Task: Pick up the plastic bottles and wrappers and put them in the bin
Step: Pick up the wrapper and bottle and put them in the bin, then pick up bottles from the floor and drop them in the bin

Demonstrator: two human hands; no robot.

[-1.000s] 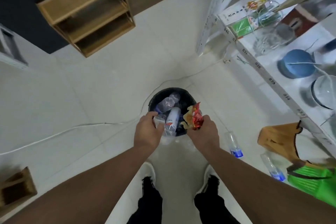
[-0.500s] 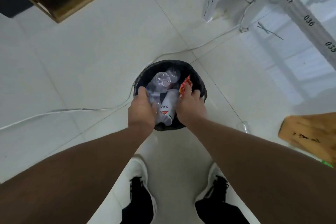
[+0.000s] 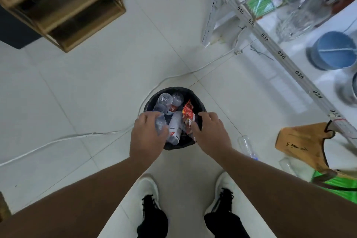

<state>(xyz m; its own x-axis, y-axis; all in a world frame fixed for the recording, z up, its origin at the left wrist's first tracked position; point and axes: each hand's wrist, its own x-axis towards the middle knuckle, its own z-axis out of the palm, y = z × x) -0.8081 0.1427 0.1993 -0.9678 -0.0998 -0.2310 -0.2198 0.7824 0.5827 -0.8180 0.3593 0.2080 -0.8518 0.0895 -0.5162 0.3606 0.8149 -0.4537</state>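
A black bin (image 3: pixel 174 90) stands on the floor in front of my feet. It holds several clear plastic bottles (image 3: pixel 174 125) and a red wrapper (image 3: pixel 188 112) that sticks up at its right side. My left hand (image 3: pixel 147 137) is over the bin's near left rim, its fingers curled around a crumpled clear bottle (image 3: pixel 160 121). My right hand (image 3: pixel 211 131) hovers over the near right rim with fingers spread, a fingertip beside the wrapper. Two more clear bottles (image 3: pixel 246 146) lie on the floor to the right, one (image 3: pixel 287 164) further right.
A white cable (image 3: pixel 77 135) runs across the tiles behind the bin. A white numbered shelf rack (image 3: pixel 281 56) with glassware and a blue bowl stands at the right. A brown wooden piece (image 3: pixel 301 145) and a green bag (image 3: pixel 340 185) lie at its foot. A wooden shelf unit (image 3: pixel 63 6) stands far left.
Both hands went down into the bin and have drawn back a little. The red wrapper has left my right hand and now rests in the bin. The view has risen again.
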